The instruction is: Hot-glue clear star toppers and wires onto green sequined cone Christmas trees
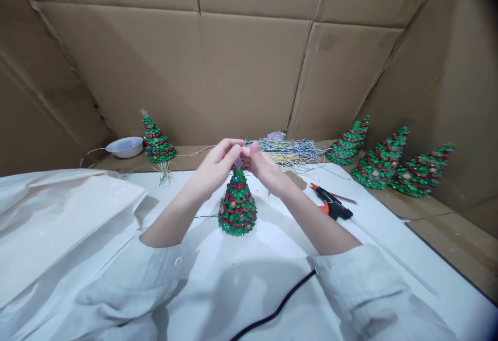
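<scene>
A small green Christmas tree (238, 206) stands upright on the white table in front of me, wound with red garland and dotted with small baubles. A pale, glittery star topper (238, 163) shows at its tip, partly covered by my fingers. My left hand (218, 167) reaches in from the left, with thumb and fingers closed at the topper. From the other side my right hand (264, 167) meets it, its fingers also closed there. The two sets of fingertips nearly touch, and the exact grip is hidden between them.
A black and orange glue gun (332, 203) lies right of the hands. Behind are bundled wires (291, 152) and a white bowl (125, 146). Another tree (157, 139) stands back left; three more, including one tree (379, 159), line the right. A black cable (278, 310) crosses the front.
</scene>
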